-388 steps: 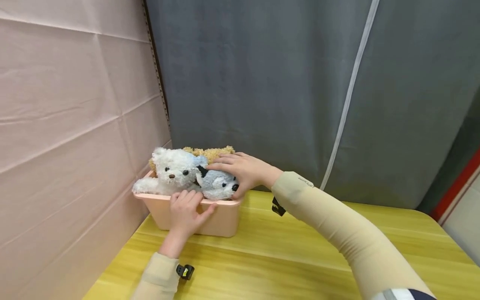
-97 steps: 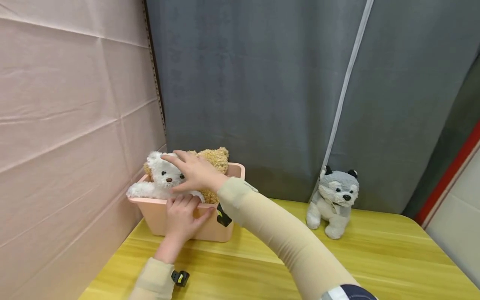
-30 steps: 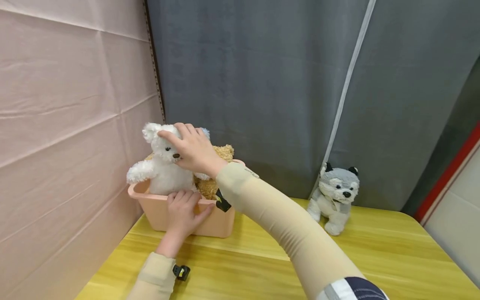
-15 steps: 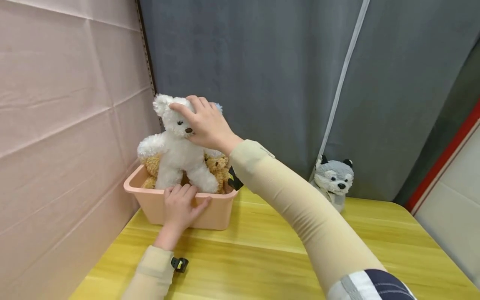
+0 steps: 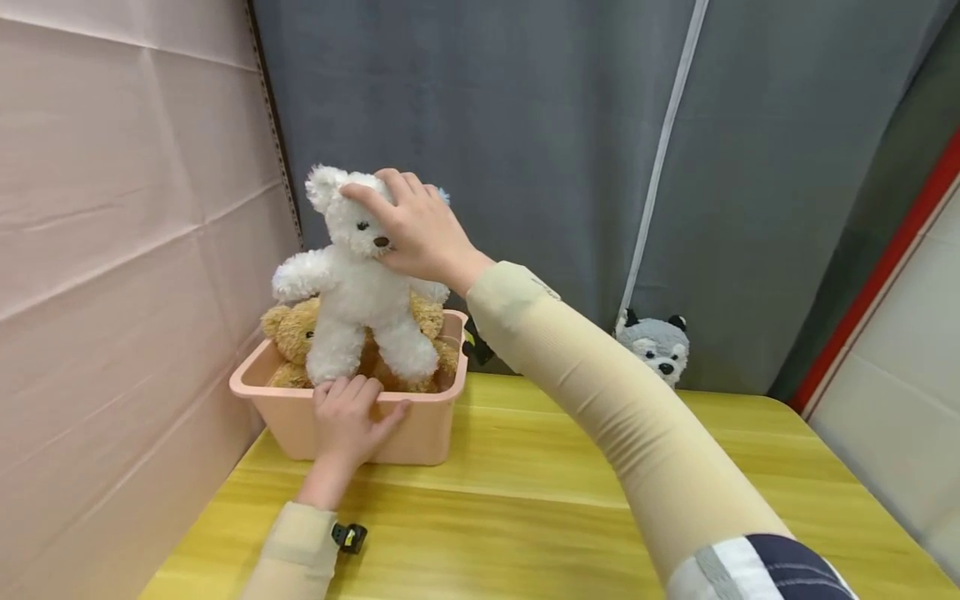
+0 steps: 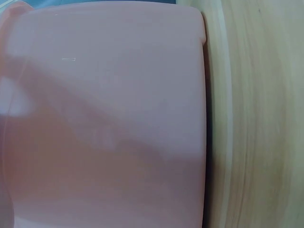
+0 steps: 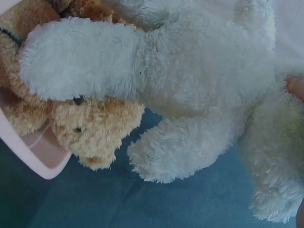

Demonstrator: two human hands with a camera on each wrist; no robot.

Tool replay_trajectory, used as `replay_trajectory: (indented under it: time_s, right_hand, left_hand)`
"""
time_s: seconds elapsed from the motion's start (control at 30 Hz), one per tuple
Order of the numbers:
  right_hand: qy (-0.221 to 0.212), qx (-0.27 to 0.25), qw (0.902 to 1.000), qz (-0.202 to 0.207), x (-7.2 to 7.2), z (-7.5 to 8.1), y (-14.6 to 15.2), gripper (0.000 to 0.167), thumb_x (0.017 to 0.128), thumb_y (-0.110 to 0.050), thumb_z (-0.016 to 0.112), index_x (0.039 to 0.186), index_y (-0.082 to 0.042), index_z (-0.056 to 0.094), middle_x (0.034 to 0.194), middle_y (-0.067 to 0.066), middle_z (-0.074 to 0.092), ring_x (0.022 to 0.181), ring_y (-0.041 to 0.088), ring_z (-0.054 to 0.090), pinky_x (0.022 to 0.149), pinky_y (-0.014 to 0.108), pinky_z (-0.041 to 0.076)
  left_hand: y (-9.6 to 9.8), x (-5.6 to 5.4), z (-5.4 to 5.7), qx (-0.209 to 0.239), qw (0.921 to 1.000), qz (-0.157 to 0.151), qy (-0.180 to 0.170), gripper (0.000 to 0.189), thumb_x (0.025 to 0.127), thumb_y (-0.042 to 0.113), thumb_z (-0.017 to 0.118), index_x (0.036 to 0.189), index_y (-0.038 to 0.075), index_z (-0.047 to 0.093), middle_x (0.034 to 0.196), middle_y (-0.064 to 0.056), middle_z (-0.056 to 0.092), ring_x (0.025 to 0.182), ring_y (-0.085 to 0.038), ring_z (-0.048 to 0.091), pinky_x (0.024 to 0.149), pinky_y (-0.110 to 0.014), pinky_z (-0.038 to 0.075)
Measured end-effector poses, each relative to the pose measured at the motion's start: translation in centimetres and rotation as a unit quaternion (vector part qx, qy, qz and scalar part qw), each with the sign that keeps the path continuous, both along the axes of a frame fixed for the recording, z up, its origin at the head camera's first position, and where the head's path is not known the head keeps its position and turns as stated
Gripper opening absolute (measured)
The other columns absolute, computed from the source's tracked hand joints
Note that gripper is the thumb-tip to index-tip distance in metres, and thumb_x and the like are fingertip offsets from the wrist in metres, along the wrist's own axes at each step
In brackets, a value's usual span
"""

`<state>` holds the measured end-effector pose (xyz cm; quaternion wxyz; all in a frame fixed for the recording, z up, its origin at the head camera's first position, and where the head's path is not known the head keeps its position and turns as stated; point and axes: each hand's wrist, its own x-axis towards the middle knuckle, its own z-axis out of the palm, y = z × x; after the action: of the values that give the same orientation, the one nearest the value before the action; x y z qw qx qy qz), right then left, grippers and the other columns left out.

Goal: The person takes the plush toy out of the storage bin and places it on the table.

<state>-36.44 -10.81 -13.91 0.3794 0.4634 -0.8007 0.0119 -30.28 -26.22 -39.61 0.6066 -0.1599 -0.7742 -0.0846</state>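
Note:
My right hand (image 5: 423, 229) grips a white teddy bear (image 5: 367, 292) by the head and holds it upright over a pink plastic bin (image 5: 420, 429). The bear's legs hang just above the bin's front rim, overlapping it in the head view. My left hand (image 5: 351, 417) holds that rim, fingers hooked over the edge and thumb along the outside. Tan teddy bears (image 5: 291, 329) sit inside, partly hidden behind the white one; a tan bear's head (image 7: 92, 130) shows under its leg in the right wrist view. The left wrist view is filled by the bin's wall (image 6: 118, 95).
A grey-and-white husky plush (image 5: 654, 346) sits at the back right of the yellow wood-grain table (image 5: 570, 467), its lower body hidden by my right arm. A pink cloth wall (image 5: 120, 250) rises close at the left, and a grey curtain (image 5: 480, 108) hangs behind.
The husky plush went from the bin to the table's right side. My right hand then took the white bear's head and lifted it up, uncovering the tan bears. My left hand stays on the rim.

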Motion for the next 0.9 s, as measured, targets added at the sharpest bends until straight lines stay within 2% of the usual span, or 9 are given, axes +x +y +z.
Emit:
replay_trajectory:
  time_s: [0.2, 0.57, 0.7, 0.9]
  right_hand:
    - [-0.005, -0.003, 1.0000, -0.006, -0.1, 0.7, 0.5, 0.073, 0.085, -0.032, 0.066, 0.148, -0.028, 0.031, 0.146, 0.012, 0.032, 0.132, 0.027, 0.035, 0.097, 0.041, 0.037]
    - [0.010, -0.010, 0.9998, -0.013, -0.9, 1.5, 2.8, 0.072, 0.084, -0.029, 0.067, 0.147, -0.027, 0.033, 0.143, 0.013, 0.034, 0.127, 0.030, 0.039, 0.092, 0.044, 0.040]
    - [0.017, -0.016, 0.9996, -0.018, -1.2, 1.9, 3.7, 0.071, 0.083, -0.027, 0.066, 0.147, -0.026, 0.034, 0.141, 0.013, 0.035, 0.125, 0.029, 0.039, 0.091, 0.044, 0.040]
    - [0.011, -0.013, 0.9993, -0.034, -1.6, 2.0, 4.8, 0.072, 0.083, -0.028, 0.066, 0.147, -0.026, 0.034, 0.141, 0.013, 0.035, 0.124, 0.030, 0.040, 0.090, 0.044, 0.040]
  left_hand:
    - [-0.6, 0.3, 0.0, 0.001, 1.0000, 0.006, 0.002, 0.055, 0.086, 0.063, 0.053, 0.072, 0.009, 0.054, 0.064, -0.006, 0.054, 0.060, -0.033, 0.048, 0.067, -0.050, 0.033]
    - [0.0, 0.1, 0.0, 0.003, 1.0000, -0.002, 0.006, 0.053, 0.085, 0.060, 0.054, 0.070, 0.010, 0.053, 0.062, -0.005, 0.051, 0.057, -0.030, 0.044, 0.065, -0.049, 0.032]
    - [-0.1, 0.0, 0.2, 0.004, 1.0000, 0.001, -0.006, 0.054, 0.085, 0.062, 0.053, 0.071, 0.010, 0.052, 0.062, -0.005, 0.050, 0.057, -0.030, 0.044, 0.065, -0.049, 0.032]
    - [-0.4, 0.0, 0.0, 0.007, 0.9998, 0.008, -0.017, 0.055, 0.084, 0.063, 0.051, 0.070, 0.010, 0.050, 0.062, -0.004, 0.049, 0.057, -0.029, 0.042, 0.066, -0.049, 0.031]
